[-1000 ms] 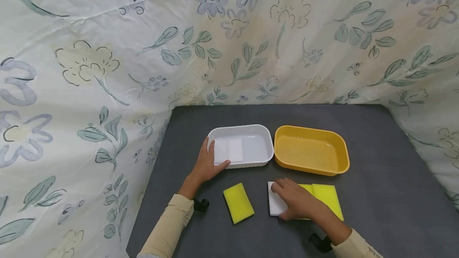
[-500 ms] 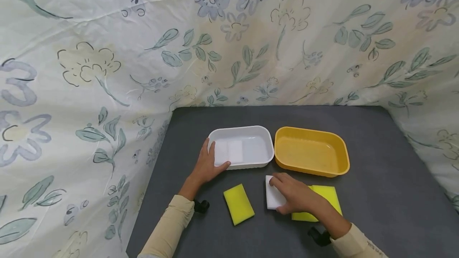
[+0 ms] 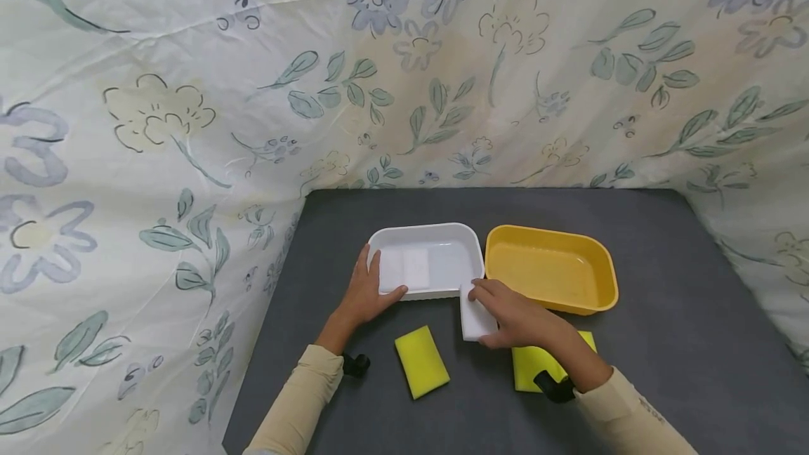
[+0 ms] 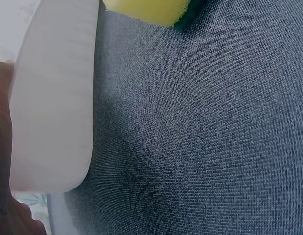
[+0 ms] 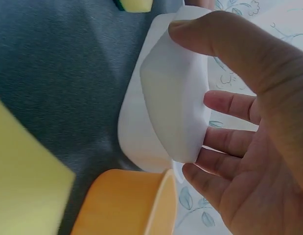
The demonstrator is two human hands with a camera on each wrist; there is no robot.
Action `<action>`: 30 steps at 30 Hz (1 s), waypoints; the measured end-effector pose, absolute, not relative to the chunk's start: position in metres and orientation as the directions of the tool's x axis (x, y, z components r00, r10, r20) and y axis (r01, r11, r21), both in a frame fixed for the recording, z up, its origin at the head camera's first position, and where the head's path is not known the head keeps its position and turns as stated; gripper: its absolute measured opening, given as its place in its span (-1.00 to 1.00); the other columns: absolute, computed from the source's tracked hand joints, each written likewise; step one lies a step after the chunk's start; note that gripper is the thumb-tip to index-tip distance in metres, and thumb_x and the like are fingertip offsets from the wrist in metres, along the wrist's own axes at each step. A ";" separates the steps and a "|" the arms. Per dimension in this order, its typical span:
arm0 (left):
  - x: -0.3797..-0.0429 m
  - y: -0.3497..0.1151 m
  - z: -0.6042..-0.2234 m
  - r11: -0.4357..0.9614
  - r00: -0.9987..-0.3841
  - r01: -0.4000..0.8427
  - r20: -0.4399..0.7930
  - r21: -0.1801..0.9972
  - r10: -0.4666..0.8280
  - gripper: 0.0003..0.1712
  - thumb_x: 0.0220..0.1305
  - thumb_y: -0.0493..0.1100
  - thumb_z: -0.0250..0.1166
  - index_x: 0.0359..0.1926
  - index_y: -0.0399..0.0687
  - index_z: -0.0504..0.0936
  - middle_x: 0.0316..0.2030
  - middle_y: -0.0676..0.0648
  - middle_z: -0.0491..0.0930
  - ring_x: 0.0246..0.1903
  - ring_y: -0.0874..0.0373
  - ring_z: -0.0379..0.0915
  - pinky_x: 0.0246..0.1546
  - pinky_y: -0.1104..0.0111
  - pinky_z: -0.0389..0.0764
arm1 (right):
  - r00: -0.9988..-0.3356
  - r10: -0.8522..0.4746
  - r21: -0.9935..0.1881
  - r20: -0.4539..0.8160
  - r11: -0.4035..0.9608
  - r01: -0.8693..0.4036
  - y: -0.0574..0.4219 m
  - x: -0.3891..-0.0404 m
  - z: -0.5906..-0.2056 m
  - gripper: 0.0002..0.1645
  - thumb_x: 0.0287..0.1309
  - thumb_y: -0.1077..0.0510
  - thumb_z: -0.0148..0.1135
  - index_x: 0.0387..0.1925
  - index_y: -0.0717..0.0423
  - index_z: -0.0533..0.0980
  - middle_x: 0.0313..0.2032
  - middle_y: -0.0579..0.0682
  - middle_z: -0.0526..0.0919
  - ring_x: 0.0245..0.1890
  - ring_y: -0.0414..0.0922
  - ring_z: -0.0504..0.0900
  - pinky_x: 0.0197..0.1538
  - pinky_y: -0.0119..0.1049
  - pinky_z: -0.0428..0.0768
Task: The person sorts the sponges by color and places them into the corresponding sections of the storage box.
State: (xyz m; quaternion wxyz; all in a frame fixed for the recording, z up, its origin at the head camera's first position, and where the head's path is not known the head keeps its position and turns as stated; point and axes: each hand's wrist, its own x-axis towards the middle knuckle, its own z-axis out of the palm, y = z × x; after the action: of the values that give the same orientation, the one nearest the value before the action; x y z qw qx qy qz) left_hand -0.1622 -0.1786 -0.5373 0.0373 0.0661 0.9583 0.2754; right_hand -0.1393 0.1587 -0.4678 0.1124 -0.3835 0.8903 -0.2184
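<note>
Between the thumb and fingers of my right hand is a white sponge block, held tilted at the front right corner of the white tray. The right wrist view shows the thumb on one face of the white sponge and the fingertips on the other. My left hand rests against the left end of the white tray, its fingers extended along the side and the thumb on the front rim. Inside this tray, white sponge pieces lie flat at the left.
A yellow tray stands right of the white one. One yellow sponge lies in front of the white tray; the left wrist view shows its green backing. More yellow sponge lies partly under my right forearm. Floral cloth hangs behind the dark table.
My right hand has lifted the white sponge from beside the yellow sponges and carried it up and left to the white tray's corner. My left hand stays put.
</note>
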 end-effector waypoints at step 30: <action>-0.165 -0.183 -0.537 0.837 -0.987 0.112 -0.039 0.536 0.157 0.23 0.22 0.40 0.26 0.58 -0.20 -0.10 0.57 -0.19 -0.38 0.50 -0.21 -0.22 0.37 -0.14 0.08 | -0.625 -0.769 -0.494 -0.132 0.598 -0.632 0.119 -0.230 -0.459 -0.23 0.02 -0.05 0.56 0.19 0.09 0.40 0.24 0.12 0.44 0.10 0.00 0.42 0.22 -0.06 0.48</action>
State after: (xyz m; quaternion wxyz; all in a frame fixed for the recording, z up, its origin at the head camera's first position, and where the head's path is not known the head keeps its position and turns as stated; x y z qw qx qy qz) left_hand -0.1651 -0.1825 -0.5372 0.0407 0.0703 0.9574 0.2771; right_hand -0.2303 0.1185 -0.4592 0.1681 -0.3989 0.8779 -0.2048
